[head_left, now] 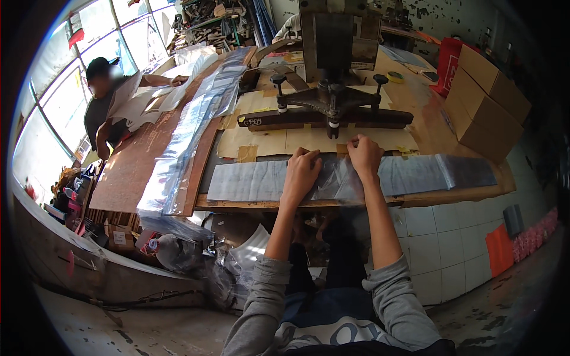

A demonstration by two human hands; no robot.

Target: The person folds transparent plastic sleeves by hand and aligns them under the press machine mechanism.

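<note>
A clear plastic sheet (337, 179) stretches between my two hands at the near edge of the worktable. My left hand (303, 172) has its fingers curled closed at the sheet's left side. At its right side, my right hand (365, 155) pinches it, fingertips near the table board. Under and beside both hands lies a long strip of stacked clear plastic, with a left part (246, 181) and a right part (409, 175). Just beyond my hands, a dark metal press head (332, 107) with a long crossbar hangs over a pale taped board (267, 139).
To the left, a long run of folded plastic film (196, 127) lies along a brown board (127, 178). A person (107, 110) there handles pale cut sheets. Cardboard boxes (484, 113) and a red bag (448, 65) stand right; a tape roll (395, 77) lies near the press.
</note>
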